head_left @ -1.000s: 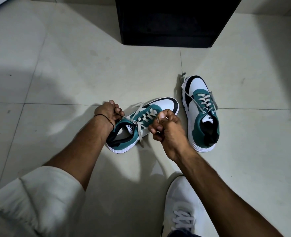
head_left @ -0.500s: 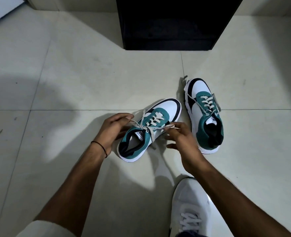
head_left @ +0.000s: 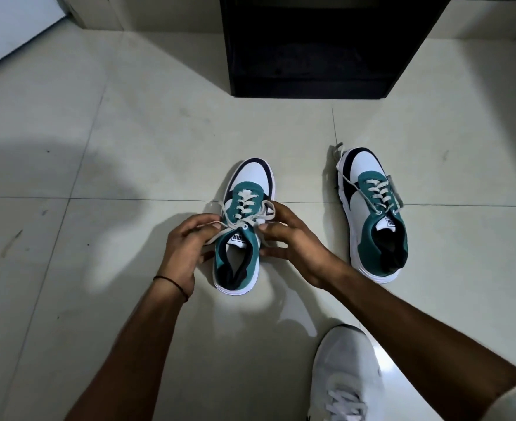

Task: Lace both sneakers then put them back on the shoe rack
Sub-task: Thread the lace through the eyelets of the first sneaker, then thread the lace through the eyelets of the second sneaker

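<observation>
Two teal, white and navy sneakers stand on the tiled floor. The left sneaker [head_left: 241, 238] points away from me, upright, between my hands. My left hand [head_left: 185, 247] pinches one end of its white lace [head_left: 244, 214] at the left side of the tongue. My right hand [head_left: 293, 244] pinches the other lace end at the right side, fingers curled by the collar. The right sneaker [head_left: 372, 214] stands apart to the right, its lace threaded through the eyelets with loose ends trailing toward its toe.
A black shoe rack [head_left: 320, 47] stands at the back, open toward me. My own white shoe [head_left: 344, 375] is on the floor at the lower right. Pale floor tiles [head_left: 99, 147] stretch to the left, with a white panel at the far left corner.
The left sneaker has turned from lying diagonally to pointing straight away from me. Both hands have come in close to its tongue, each on a lace end.
</observation>
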